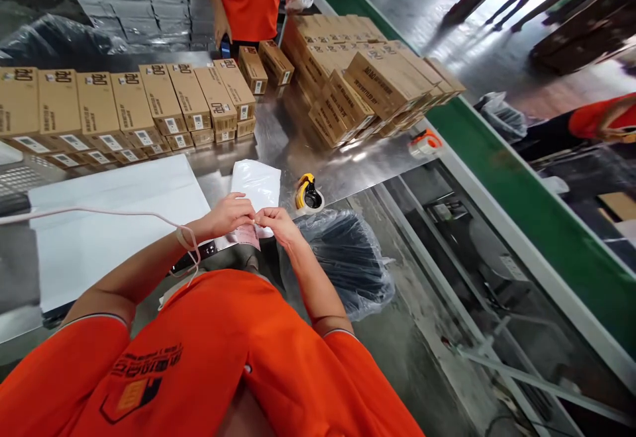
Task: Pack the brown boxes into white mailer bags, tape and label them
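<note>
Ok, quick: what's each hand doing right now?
Left hand: closed, pinching the top of a pink paper slip.
Right hand: closed, pinching the same slip.

Left hand (228, 217), right hand (279, 225) pinch pink label (247, 237); white bag (257, 185) behind

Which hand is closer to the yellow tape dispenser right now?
Right hand: it is just below and left of the yellow tape dispenser, not touching it. The left hand lies farther left, beyond the right hand.
</note>
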Motion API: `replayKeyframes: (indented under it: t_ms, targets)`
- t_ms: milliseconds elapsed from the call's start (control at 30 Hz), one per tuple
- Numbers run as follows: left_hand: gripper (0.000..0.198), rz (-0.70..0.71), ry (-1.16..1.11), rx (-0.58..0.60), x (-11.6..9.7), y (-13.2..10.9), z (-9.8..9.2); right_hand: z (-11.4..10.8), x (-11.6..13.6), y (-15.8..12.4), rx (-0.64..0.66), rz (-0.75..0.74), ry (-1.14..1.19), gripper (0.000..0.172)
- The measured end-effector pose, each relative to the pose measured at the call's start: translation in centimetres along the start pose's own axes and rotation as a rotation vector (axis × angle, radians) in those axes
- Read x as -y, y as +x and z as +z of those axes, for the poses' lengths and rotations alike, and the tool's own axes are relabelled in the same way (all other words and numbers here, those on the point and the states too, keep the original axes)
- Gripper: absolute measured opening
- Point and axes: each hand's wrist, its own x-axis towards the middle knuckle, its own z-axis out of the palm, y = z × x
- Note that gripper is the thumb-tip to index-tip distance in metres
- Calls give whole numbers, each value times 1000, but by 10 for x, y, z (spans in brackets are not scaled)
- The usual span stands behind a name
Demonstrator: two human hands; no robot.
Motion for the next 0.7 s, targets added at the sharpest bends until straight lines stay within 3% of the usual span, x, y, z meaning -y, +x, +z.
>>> replayKeyframes:
  t_ms: [233, 500, 700]
  targets:
    - [16, -10, 137, 85, 1, 0, 9, 4, -2, -1, -16, 38, -48, 35]
    - [23, -45, 25, 16, -2, -6, 8, 8, -7, 3, -43, 73, 16, 23]
    - [26, -48, -130, -69, -18, -5, -8, 4, -19, 10, -85, 86, 72, 25]
